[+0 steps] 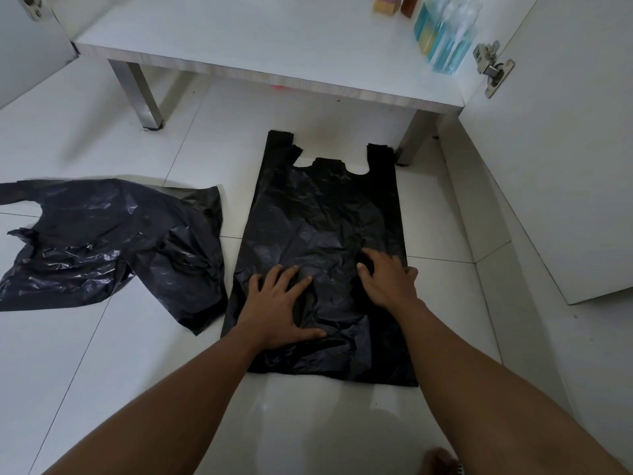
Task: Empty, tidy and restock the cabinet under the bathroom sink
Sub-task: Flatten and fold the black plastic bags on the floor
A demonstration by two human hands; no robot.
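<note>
- White glossy floor tiles (120, 354) are filling the view as we are looking down, and a white cabinet base (239, 39) on metal legs (145, 94) is standing at twelve o'clock.
- We are pressing both hands on a flat black bag (325, 214), which is lying on the tiles at the centre with its two handles pointing to twelve o'clock, towards the cabinet.
- Our left hand (279, 303) is lying wide and palm down at about seven o'clock on the bag, its fingers spread and straight.
- Our right hand (387, 279) is resting wide at about five o'clock on the bag, near its right edge, with the fingertips bending slightly onto the plastic.
- At nine o'clock a crumpled black bag (102, 241) is lying just beside the flat one; we cannot tell whether they are touching.
- At one o'clock clear bottles (445, 32) of blue liquid are standing on the cabinet base, with small blurred boxes (387, 3) near them.
- At three o'clock an open cabinet door (565, 149) is showing its metal hinge (493, 68).
</note>
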